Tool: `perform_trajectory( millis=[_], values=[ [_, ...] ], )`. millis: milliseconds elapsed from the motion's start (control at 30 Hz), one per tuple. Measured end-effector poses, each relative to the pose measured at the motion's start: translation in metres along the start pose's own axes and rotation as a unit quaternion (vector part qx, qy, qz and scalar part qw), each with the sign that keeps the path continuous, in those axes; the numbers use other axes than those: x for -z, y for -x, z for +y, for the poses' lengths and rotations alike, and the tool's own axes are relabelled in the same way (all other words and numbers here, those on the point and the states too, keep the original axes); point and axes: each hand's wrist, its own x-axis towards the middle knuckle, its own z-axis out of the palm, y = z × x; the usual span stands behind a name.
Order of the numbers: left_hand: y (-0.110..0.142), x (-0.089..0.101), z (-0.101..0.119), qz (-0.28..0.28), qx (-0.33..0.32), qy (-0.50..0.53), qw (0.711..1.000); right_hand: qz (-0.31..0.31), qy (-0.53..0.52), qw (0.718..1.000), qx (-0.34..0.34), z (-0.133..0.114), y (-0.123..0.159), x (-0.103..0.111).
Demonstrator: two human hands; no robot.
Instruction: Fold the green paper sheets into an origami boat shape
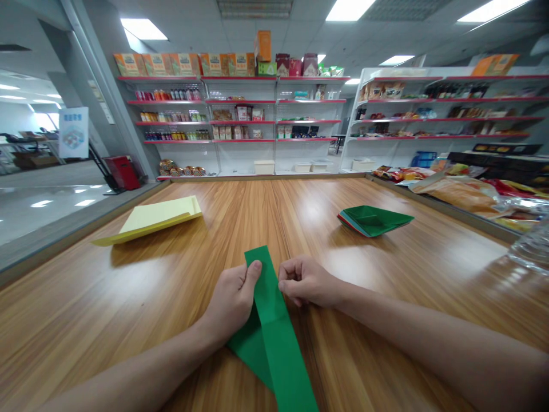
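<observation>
A sheet of green paper (274,320), folded into a long strip with a wider flap at its lower left, is held just above the wooden table (163,297). My left hand (235,294) grips its left side, thumb flat on top near the far end and the other fingers hidden underneath. At the right edge of the strip is my right hand (306,280), its fingers curled and thumb and forefinger pinched at the paper's edge. A crease crosses the strip at about its middle. The near end runs out of the picture.
Yellow paper sheets (158,220) lie at the left of the table. To the right sits a stack of folded coloured papers (373,220), green on top. A clear plastic object (532,249) stands at the right edge, beside packaged goods (463,194). Stocked shelves (240,100) line the back.
</observation>
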Motion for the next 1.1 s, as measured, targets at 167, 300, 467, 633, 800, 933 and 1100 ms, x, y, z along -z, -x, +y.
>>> perform_trajectory(
  millis=[167,300,467,633,800,933,1100],
  values=[
    [-0.002,0.000,-0.004,0.063,0.005,-0.001,0.998,-0.021,-0.003,1.000,-0.014,-0.004,0.002,-0.002],
    [-0.007,0.001,-0.006,0.066,0.022,0.063,0.996,-0.017,-0.002,1.000,-0.008,-0.003,0.001,-0.001],
    [-0.014,0.007,-0.008,-0.123,0.101,0.174,0.972,0.025,0.005,1.000,-0.002,0.003,-0.002,0.002],
    [-0.014,0.008,-0.012,-0.151,0.115,0.219,0.957,0.036,0.014,0.999,-0.015,0.002,-0.004,0.003],
    [-0.010,0.005,-0.008,-0.037,0.090,0.164,0.982,0.053,0.019,0.998,-0.036,0.001,-0.003,0.003],
    [-0.009,0.006,-0.004,0.009,0.084,0.156,0.984,0.055,0.030,0.998,-0.032,0.001,-0.002,0.003],
    [-0.011,0.006,-0.006,-0.078,0.082,0.177,0.978,0.097,0.048,0.994,-0.007,0.000,-0.002,0.004]
  ],
)
